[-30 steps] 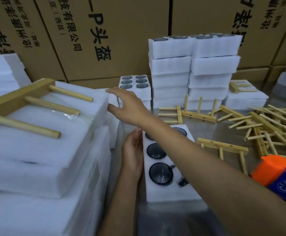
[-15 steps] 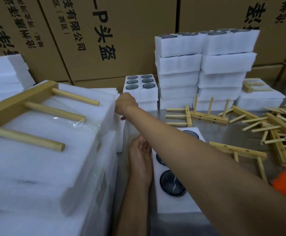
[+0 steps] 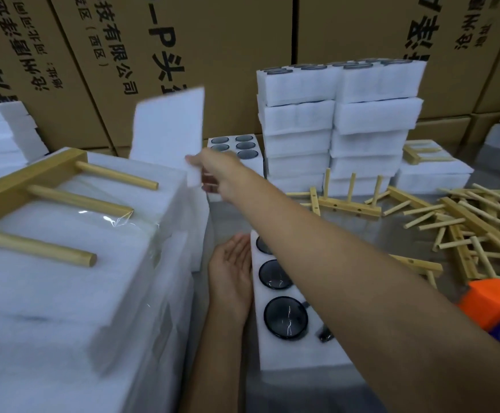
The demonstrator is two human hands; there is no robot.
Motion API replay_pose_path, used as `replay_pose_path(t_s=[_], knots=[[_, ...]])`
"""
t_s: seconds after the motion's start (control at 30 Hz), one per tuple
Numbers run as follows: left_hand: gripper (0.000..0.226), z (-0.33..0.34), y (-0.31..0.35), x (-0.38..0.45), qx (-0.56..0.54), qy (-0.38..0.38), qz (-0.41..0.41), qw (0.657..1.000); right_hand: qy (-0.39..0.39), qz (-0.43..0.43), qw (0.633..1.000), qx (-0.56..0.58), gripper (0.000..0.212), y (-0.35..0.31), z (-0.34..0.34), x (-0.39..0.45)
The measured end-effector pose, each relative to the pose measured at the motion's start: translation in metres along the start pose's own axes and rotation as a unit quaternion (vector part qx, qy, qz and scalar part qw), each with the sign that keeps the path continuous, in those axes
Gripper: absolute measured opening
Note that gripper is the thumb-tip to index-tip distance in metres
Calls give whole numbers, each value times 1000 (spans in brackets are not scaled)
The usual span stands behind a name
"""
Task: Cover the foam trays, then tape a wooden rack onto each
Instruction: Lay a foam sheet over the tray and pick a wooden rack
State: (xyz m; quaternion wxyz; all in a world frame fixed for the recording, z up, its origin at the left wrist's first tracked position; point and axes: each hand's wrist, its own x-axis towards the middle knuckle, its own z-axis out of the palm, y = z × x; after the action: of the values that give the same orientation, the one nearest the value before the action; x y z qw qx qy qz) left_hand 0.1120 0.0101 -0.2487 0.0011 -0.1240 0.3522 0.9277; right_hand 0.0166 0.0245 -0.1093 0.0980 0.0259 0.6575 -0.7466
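Pinching foam sheet (image 3: pixel 168 126) upright above R grip (image 3: pixel 216 171); L grip (image 3: pixel 230 269) flat vs tray (image 3: pixel 296 347).

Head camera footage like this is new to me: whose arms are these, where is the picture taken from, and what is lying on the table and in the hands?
There is no machine here. A person wears a camera on the head, so you look down along their own two arms at a table.

The right hand reaches across to the left and pinches a thin white foam sheet in its fingers, lifted above the stack; the sheet is blurred. The left hand lies open, palm up, against the left edge of a foam tray with dark round glass pieces set in its holes.

At left is a stack of foam with a wooden rack on top. Behind stand more stacked foam trays, loose wooden racks lie at right, and an orange and blue tool, partly cut off, sits at the right edge. Cardboard boxes form the backdrop.
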Motion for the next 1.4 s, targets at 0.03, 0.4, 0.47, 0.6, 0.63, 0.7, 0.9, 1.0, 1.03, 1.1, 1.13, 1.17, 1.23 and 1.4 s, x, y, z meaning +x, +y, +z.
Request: replay_pose_path(t_s=[0.03, 0.4, 0.47, 0.6, 0.63, 0.7, 0.9, 1.0, 1.03, 1.1, 1.13, 1.17, 1.23, 1.4], knots=[[22, -2, -1, 2, -1, 4, -1, 1000, 15, -26, 999, 23, 20, -7, -13, -4], [29, 6, -2, -4, 7, -46, 27, 999, 44, 7, 996, -81, 24, 70, -190, -178], [33, 8, -4, -8, 62, -67, 28, 995, 51, 28, 990, -129, 23, 82, -202, -196], [28, 11, -8, -15, 175, -107, 9, 979, 59, 22, 979, -192, 19, 89, -204, -210], [32, 10, -8, -15, 214, -93, 29, 972, 57, 16, 979, -197, 19, 91, -201, -210], [38, 10, -8, -16, 262, -79, 66, 959, 73, 2, 974, -214, 18, 95, -199, -208], [47, 9, -8, -23, 267, -78, 63, 958, 304, -87, 931, -181, 29, 110, -210, -174], [40, 11, -7, -24, 264, -80, 76, 958, 322, -53, 870, -369, 41, 108, -220, -141], [38, 12, -7, -24, 266, -81, 76, 958, 314, -20, 855, -411, 40, 107, -224, -132], [39, 12, -7, -24, 259, -76, 68, 960, 303, 26, 845, -440, 33, 113, -227, -118], [41, 13, -7, -24, 253, -73, 64, 962, 309, 20, 838, -450, 29, 119, -228, -114], [43, 13, -7, -24, 251, -70, 60, 964, 320, -1, 826, -464, 26, 124, -227, -111], [44, 12, -8, -21, 249, -66, 57, 965, 354, -70, 792, -492, 29, 127, -227, -107], [42, 11, -6, -19, 231, -70, 51, 969, 445, -386, 766, -258, 31, 88, -230, -124]])
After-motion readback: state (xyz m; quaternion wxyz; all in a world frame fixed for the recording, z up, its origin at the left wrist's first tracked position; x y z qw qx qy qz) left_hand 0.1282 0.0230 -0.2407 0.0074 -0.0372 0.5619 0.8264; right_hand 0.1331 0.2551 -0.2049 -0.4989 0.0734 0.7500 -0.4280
